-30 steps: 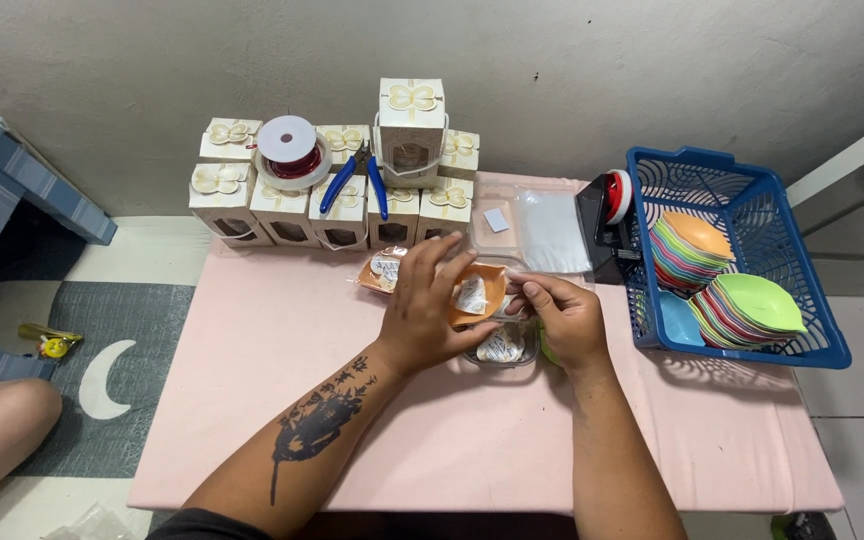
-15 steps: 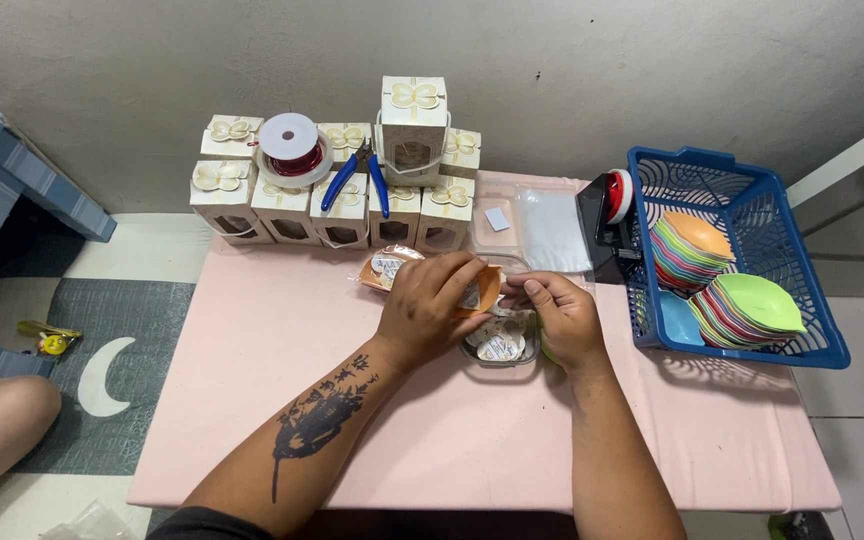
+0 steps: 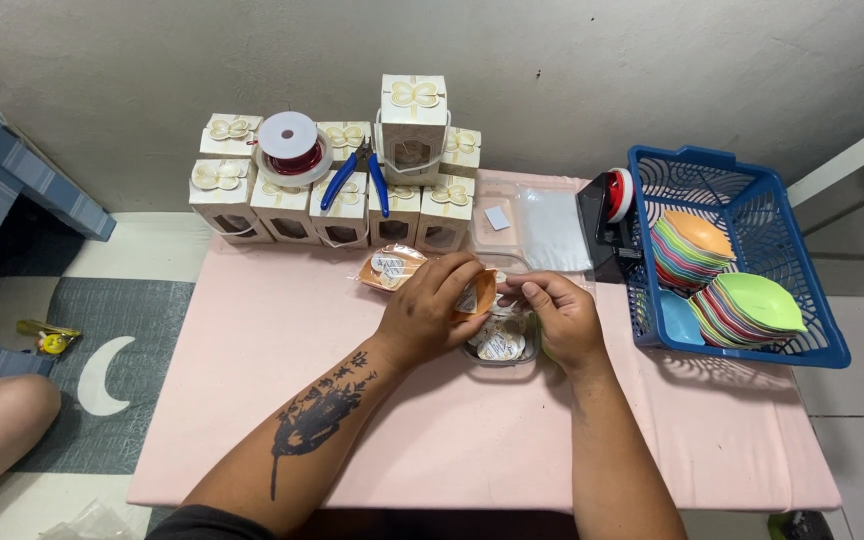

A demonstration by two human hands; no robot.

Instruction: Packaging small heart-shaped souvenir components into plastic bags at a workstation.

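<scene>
Head view: orange leaf dish [image 3: 479, 293] tilted upright between hands [image 3: 492, 312].

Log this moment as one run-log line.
left hand: holds orange leaf-shaped dish | right hand: fingertips at dish edge, over clear tub of small stickers | surface: pink table

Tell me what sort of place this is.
Probably a home craft corner on the floor: a low pink table against a bare wall, stacked small gift boxes, and a blue basket of coloured leaf-shaped dishes.

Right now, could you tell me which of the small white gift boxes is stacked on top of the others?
The tall white gift box with the butterfly top, right of the blue-handled pliers; all others sit lower.
</scene>
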